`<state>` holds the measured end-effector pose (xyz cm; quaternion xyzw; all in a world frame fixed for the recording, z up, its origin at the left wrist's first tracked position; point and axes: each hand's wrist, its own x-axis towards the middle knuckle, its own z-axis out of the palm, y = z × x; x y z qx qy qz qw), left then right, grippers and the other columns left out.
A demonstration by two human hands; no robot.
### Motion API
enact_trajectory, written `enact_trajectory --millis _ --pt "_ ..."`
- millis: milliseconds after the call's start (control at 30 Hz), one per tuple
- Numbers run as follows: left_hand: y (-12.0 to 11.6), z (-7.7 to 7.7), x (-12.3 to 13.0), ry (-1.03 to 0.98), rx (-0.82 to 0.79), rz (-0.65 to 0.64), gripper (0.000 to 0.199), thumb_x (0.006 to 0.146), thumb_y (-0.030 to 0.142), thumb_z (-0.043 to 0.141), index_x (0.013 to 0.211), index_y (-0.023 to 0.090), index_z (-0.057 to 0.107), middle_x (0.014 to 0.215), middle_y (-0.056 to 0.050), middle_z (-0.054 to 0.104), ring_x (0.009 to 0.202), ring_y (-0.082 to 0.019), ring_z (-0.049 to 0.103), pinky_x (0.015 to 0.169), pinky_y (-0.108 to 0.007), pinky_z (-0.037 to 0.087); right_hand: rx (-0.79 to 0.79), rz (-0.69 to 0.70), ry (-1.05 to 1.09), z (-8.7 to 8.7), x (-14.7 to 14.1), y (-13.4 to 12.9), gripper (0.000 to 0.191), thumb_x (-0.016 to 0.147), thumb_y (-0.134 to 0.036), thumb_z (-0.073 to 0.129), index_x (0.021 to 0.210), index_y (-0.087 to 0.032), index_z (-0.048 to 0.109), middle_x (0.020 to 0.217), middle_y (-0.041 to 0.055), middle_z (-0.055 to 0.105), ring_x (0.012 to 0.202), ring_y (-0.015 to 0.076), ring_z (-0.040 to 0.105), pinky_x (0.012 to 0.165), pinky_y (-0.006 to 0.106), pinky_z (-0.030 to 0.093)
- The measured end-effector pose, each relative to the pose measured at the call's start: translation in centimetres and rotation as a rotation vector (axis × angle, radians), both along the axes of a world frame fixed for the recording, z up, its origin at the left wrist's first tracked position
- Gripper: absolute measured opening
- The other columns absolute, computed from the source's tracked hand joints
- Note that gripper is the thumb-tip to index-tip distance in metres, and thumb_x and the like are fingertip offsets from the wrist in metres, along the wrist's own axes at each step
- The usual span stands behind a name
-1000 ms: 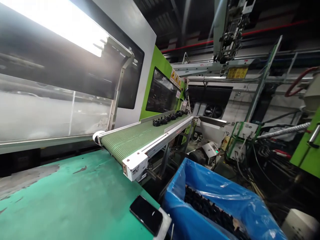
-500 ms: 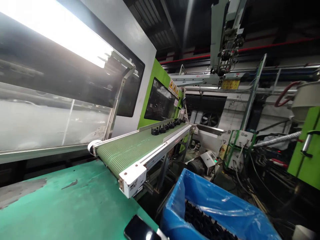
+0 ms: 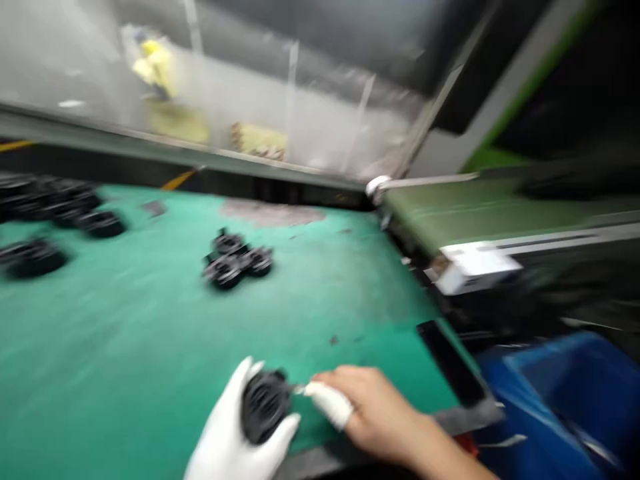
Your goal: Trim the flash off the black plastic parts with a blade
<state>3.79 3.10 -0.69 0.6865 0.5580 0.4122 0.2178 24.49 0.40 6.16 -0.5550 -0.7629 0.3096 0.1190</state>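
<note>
In a white glove, my left hand (image 3: 240, 430) is wrapped round a black round plastic part (image 3: 266, 405) near the front edge of the green table. Close on its right is my right hand (image 3: 357, 407), bare apart from a white cover on the thumb. Its fingers are pinched on a small thin tool (image 3: 299, 389) whose pale tip points at the part; blur hides its exact kind. Farther back on the table lies a small cluster of similar black parts (image 3: 227, 267).
More black parts (image 3: 60, 200) are piled at the far left of the green table (image 3: 150, 347). A dark phone (image 3: 450, 363) rests by its right edge. Beyond stand the green conveyor belt (image 3: 450, 210) and a blue-lined bin (image 3: 560, 387). A machine window runs along the back.
My view has swung left and down, from the conveyor to the green table. Both hands have come into view, the left with a black part.
</note>
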Motion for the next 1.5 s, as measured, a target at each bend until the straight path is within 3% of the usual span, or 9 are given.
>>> enact_trajectory --millis 67,167,367,667,900,1000,1200,1400,1500 --pt "-1.3 -0.5 -2.3 0.064 -0.158 -0.038 0.084 0.077 0.045 0.076 0.147 0.022 0.036 0.138 -0.011 0.06 0.123 -0.03 0.063 0.103 -0.047 0.056 0.0 0.001 -0.004 -1.4 0.0 -0.1 0.041 0.096 -0.019 0.048 0.133 -0.031 0.06 0.117 0.0024 0.07 0.101 0.0197 0.066 0.089 0.032 0.051" --pt "-1.7 -1.0 -2.8 0.032 -0.23 -0.068 0.095 0.075 0.048 0.078 0.151 0.019 0.029 0.145 -0.015 0.054 0.133 -0.03 0.055 0.11 -0.047 0.05 -0.023 0.12 -0.075 -2.1 0.2 0.0 0.045 0.094 -0.016 0.044 0.135 -0.03 0.058 0.106 0.0039 0.07 0.091 0.0201 0.067 0.08 0.032 0.052" --pt "-2.0 -0.5 -2.1 0.03 -0.179 -0.095 0.093 0.074 0.056 0.078 0.148 0.017 0.035 0.142 -0.015 0.056 0.13 -0.03 0.057 0.112 -0.047 0.049 0.049 0.239 -0.304 -1.8 -0.5 0.3 0.054 0.089 -0.012 0.045 0.14 -0.028 0.053 0.1 0.004 0.068 0.083 0.0208 0.067 0.069 0.033 0.049" --pt "-2.0 -0.5 -2.3 0.057 -0.129 -0.109 0.09 0.076 0.057 0.077 0.146 0.018 0.035 0.14 -0.015 0.057 0.129 -0.03 0.057 0.111 -0.046 0.049 0.182 0.187 -0.567 -1.5 -1.2 1.6 0.05 0.088 -0.018 0.049 0.136 -0.029 0.058 0.094 0.0029 0.07 0.071 0.0237 0.068 0.051 0.033 0.042" --pt "-1.8 -0.2 -2.2 0.032 -0.119 -0.119 0.087 0.076 0.053 0.078 0.144 0.019 0.037 0.138 -0.014 0.058 0.128 -0.029 0.058 0.111 -0.045 0.049 0.02 0.162 -0.23 -1.0 -0.6 0.8 0.038 0.098 -0.024 0.042 0.132 -0.032 0.059 0.11 0.0027 0.072 0.091 0.0205 0.07 0.078 0.033 0.053" --pt "-1.7 -0.1 -2.2 0.036 -0.11 -0.108 0.086 0.076 0.055 0.078 0.143 0.018 0.039 0.137 -0.014 0.058 0.127 -0.029 0.059 0.111 -0.044 0.049 -0.037 0.159 -0.204 -1.4 -0.8 0.4 0.039 0.098 -0.023 0.044 0.132 -0.032 0.059 0.106 0.0025 0.072 0.09 0.0199 0.07 0.08 0.032 0.053" --pt "-1.7 -0.1 -2.1 0.023 -0.114 -0.116 0.085 0.075 0.052 0.079 0.142 0.017 0.04 0.136 -0.014 0.059 0.126 -0.029 0.059 0.111 -0.044 0.049 0.029 0.108 -0.3 -2.8 -1.1 1.6 0.044 0.097 -0.021 0.041 0.137 -0.028 0.057 0.108 0.0052 0.072 0.094 0.0247 0.07 0.077 0.038 0.054" --pt "-1.7 -0.2 -2.1 0.02 -0.107 -0.113 0.086 0.075 0.053 0.079 0.143 0.018 0.039 0.137 -0.014 0.059 0.126 -0.029 0.059 0.11 -0.044 0.049 -0.013 0.118 -0.02 -2.6 -1.2 1.4 0.036 0.1 -0.021 0.043 0.131 -0.029 0.06 0.131 0.0001 0.068 0.117 0.018 0.064 0.096 0.031 0.049" --pt "-1.6 -0.2 -2.2 0.024 -0.104 -0.121 0.088 0.075 0.056 0.078 0.143 0.018 0.039 0.137 -0.015 0.058 0.127 -0.029 0.058 0.111 -0.044 0.048 -0.062 0.089 -0.038 -2.4 -1.0 0.7 0.031 0.102 -0.023 0.041 0.126 -0.029 0.061 0.115 0.0011 0.073 0.1 0.0185 0.069 0.083 0.03 0.051"
